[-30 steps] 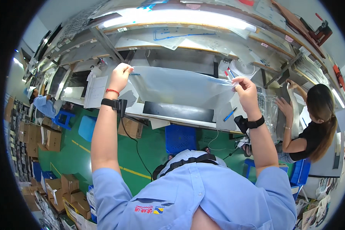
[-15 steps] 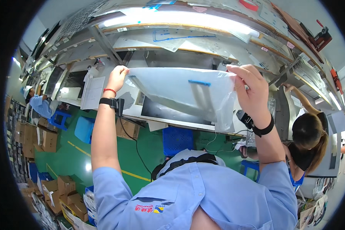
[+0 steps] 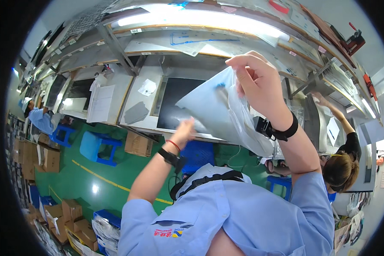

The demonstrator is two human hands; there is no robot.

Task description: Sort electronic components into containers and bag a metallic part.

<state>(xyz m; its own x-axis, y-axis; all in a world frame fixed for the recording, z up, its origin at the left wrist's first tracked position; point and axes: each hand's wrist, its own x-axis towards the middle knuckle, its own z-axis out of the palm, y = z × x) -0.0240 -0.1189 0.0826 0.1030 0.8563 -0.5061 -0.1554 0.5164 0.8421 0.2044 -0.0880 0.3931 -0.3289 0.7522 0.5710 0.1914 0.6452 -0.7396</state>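
A pale translucent sheet [image 3: 209,104], with clear plastic film [image 3: 249,128] hanging along its right side, is held up tilted over the workbench. My right hand [image 3: 257,79] is closed on its upper corner, fingers pinched together. A blue mark, perhaps tape [image 3: 220,85], shows near that corner. My left hand [image 3: 185,130] is smeared by motion close to the sheet's lower left edge; whether it touches the sheet, and how its fingers are set, cannot be made out. Below and behind the sheet lies a dark glossy panel [image 3: 175,100] on the bench.
Crumpled white paper [image 3: 147,87] and grey sheets [image 3: 136,112] lie left of the panel. Shelves with a bright tube light [image 3: 200,19] hang above the bench. A blue stool [image 3: 197,155] stands beneath it. Another person [image 3: 343,164] works at the right, one more [image 3: 40,117] far left.
My left hand has come off the sheet's upper left corner and swung down and right. My right hand has moved slightly up and left; the sheet has turned and now hangs from it.
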